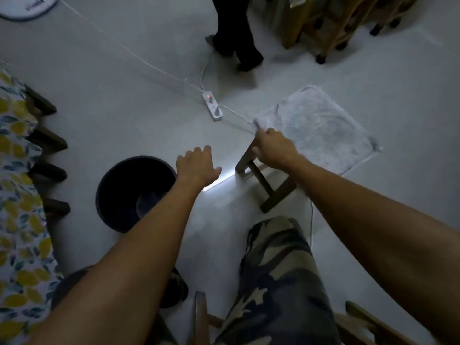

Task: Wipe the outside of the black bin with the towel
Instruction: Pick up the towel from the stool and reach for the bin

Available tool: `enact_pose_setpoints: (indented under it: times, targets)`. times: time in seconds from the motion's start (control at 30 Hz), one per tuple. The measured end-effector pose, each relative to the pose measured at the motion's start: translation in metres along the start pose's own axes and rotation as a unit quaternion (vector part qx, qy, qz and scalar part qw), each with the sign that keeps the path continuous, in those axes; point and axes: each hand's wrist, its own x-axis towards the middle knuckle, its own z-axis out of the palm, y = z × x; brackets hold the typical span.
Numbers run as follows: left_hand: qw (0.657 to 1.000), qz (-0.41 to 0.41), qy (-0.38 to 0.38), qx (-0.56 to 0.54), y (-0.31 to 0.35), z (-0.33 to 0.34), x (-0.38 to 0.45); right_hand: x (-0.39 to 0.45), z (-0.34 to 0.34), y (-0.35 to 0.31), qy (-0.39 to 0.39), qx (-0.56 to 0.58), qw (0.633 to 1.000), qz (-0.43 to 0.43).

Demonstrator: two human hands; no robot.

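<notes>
The black bin (119,192) stands upright on the pale floor at lower left, round and open at the top. My left hand (198,166) hovers over its right rim, palm down, fingers spread, holding nothing. A grey-white towel (316,128) lies spread flat over a low wooden stool (263,185) at centre right. My right hand (275,148) is closed on the towel's near left corner, at the stool's edge.
A white power strip (212,105) with a red light and several cords lies on the floor beyond my hands. Another person's legs (236,33) stand at the top centre. Chair legs under a lemon-print cloth (17,195) line the left. Wooden furniture (331,21) stands at top right.
</notes>
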Motion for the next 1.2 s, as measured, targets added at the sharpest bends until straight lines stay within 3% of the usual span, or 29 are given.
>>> enact_pose_setpoints:
  times: [0.17, 0.27, 0.4, 0.6, 0.9, 1.2]
  targets:
    - [1.0, -0.002, 0.001, 0.019, 0.0, 0.005, -0.01, -0.007, -0.007, 0.043, 0.112, -0.009, 0.989, 0.094]
    - [1.0, -0.01, -0.011, 0.019, -0.007, 0.017, -0.01, -0.008, -0.007, 0.071, 0.102, 0.028, 0.976, 0.19]
    - [0.999, -0.026, -0.035, 0.021, -0.018, 0.041, -0.007, -0.008, 0.002, 0.106, 0.016, 0.107, 0.941, 0.321]
    - [0.994, -0.053, -0.094, 0.011, -0.029, 0.08, -0.004, -0.007, 0.034, 0.107, 0.078, 0.06, 0.945, 0.313]
    - [0.997, -0.022, -0.072, 0.018, -0.019, 0.074, -0.007, -0.013, 0.048, 0.066, 0.178, 0.038, 0.938, 0.294]
    - [0.999, -0.023, -0.039, 0.013, -0.017, 0.052, -0.033, -0.046, 0.024, 0.044, 0.15, 0.023, 0.973, 0.174]
